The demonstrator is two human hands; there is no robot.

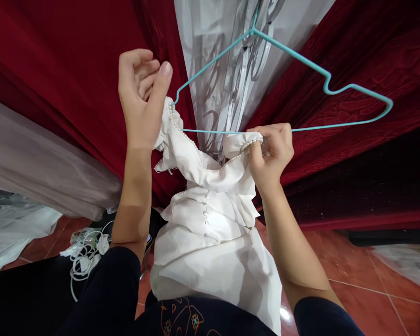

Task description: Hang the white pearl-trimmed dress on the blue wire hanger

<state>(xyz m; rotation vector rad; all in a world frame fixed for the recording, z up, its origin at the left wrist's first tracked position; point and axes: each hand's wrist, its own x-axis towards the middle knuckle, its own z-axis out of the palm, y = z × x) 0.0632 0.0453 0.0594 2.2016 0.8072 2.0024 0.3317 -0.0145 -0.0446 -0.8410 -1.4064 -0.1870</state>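
Observation:
A white garment (pixel 210 224) with a pearl-trimmed neckline and a row of small buttons hangs down in front of me. A teal wire hanger (pixel 322 74) hangs above it, its left end inside the garment's left shoulder. My left hand (pixel 142 100) is raised at that left shoulder, fingers curled, thumb pressed against the fabric by the hanger's tip. My right hand (pixel 271 151) pinches the right side of the pearl neckline just under the hanger's bottom wire. The hanger's right arm is bare.
Dark red curtains (pixel 56 60) and a sheer patterned white curtain (pixel 227 60) hang behind. White cables and chargers (pixel 87 254) lie on the red tiled floor (pixel 364 275) at the left. Pale fabric (pixel 17 233) lies at far left and at the right edge.

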